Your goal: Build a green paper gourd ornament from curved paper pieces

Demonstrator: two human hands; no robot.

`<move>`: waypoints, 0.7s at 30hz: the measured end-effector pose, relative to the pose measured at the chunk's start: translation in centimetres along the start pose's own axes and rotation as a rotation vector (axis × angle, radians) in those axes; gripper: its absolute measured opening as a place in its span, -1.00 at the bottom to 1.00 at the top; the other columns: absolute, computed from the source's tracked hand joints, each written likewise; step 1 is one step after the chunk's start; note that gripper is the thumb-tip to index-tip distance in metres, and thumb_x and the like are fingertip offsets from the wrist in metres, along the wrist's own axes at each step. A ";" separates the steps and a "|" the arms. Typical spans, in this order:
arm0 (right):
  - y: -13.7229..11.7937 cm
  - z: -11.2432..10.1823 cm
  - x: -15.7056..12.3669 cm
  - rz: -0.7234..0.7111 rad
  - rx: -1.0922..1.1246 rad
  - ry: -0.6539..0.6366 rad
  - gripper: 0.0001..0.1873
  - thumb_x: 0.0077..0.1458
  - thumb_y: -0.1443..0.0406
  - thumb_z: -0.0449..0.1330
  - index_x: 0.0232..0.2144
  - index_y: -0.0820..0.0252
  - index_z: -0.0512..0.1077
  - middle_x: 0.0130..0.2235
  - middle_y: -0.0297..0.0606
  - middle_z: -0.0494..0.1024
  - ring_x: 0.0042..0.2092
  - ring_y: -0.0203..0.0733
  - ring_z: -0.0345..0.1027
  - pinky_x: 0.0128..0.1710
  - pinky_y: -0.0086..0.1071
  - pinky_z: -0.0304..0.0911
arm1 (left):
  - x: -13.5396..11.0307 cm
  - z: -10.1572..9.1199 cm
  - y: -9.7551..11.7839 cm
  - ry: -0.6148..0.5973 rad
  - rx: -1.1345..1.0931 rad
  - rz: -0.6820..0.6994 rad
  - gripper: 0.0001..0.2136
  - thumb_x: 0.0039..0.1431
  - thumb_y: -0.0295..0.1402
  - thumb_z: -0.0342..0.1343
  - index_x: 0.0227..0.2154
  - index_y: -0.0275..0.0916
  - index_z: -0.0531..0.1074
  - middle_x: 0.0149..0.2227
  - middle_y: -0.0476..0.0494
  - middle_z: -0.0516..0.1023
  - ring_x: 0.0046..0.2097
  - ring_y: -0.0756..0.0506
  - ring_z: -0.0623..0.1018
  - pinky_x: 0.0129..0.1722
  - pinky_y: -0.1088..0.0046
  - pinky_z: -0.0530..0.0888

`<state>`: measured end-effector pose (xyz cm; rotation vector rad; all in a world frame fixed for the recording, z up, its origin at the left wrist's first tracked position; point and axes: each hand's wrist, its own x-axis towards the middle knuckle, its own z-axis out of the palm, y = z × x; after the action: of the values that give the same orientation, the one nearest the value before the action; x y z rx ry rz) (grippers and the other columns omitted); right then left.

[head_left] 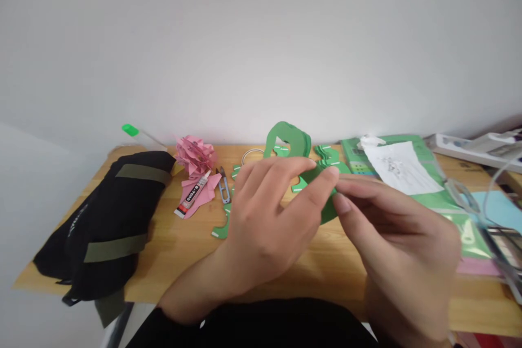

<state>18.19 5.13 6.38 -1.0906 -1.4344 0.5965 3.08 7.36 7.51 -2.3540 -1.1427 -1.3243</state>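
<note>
Curved green paper strips (pixel 287 134), several layers deep, rise behind the fingers of my left hand (pixel 273 217). That hand is closed on the green paper with thumb and index finger, its back to the camera. The thumb and index finger of my right hand (pixel 399 234) pinch the paper's edge, their tips touching the left fingertips. Part of the held paper hangs below the pinch; much of it is hidden. More green paper cutouts (pixel 221 232) with white strips on their ends lie around it on the table.
On the wooden table (pixel 183 261), a black bag (pixel 118 201) lies at left. Near it are a pink paper flower (pixel 196 153), a glue tube (pixel 193 196) and thread snips (pixel 224 187). At right, a white paper (pixel 402 167) rests on green packets (pixel 444 204). The wall stands behind.
</note>
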 end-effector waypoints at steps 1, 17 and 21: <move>0.0 0.0 0.0 0.002 -0.004 -0.006 -0.72 0.05 0.45 0.26 -0.22 -0.02 0.56 -0.23 -0.36 0.64 -0.29 -0.24 0.54 -0.32 -0.36 0.53 | 0.1 -0.1 -0.1 -0.014 -0.003 0.012 -0.80 0.22 -0.51 0.07 -0.13 -0.21 0.49 -0.19 -0.17 0.60 -0.14 -0.10 0.58 -0.19 0.30 0.48; 0.2 -0.4 0.7 0.118 0.091 -0.067 -0.80 0.10 0.42 0.23 -0.30 0.00 0.57 -0.32 -0.37 0.64 -0.36 -0.29 0.52 -0.46 -0.48 0.47 | 0.1 -0.4 -0.8 -0.064 -0.109 0.057 -0.83 0.26 -0.46 0.07 -0.19 -0.17 0.55 -0.23 -0.16 0.60 -0.21 -0.11 0.57 -0.23 0.26 0.49; 0.3 -0.3 0.7 0.141 0.106 -0.050 -0.83 0.08 0.40 0.25 -0.32 0.02 0.58 -0.35 -0.36 0.64 -0.40 -0.29 0.51 -0.51 -0.50 0.45 | 0.0 -0.4 -1.0 -0.058 -0.075 0.085 -0.85 0.28 -0.43 0.08 -0.21 -0.13 0.54 -0.24 -0.11 0.62 -0.22 -0.08 0.59 -0.24 0.31 0.53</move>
<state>18.69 5.81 6.48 -1.1052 -1.3596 0.7967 2.16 7.88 7.56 -2.4794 -1.0126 -1.2997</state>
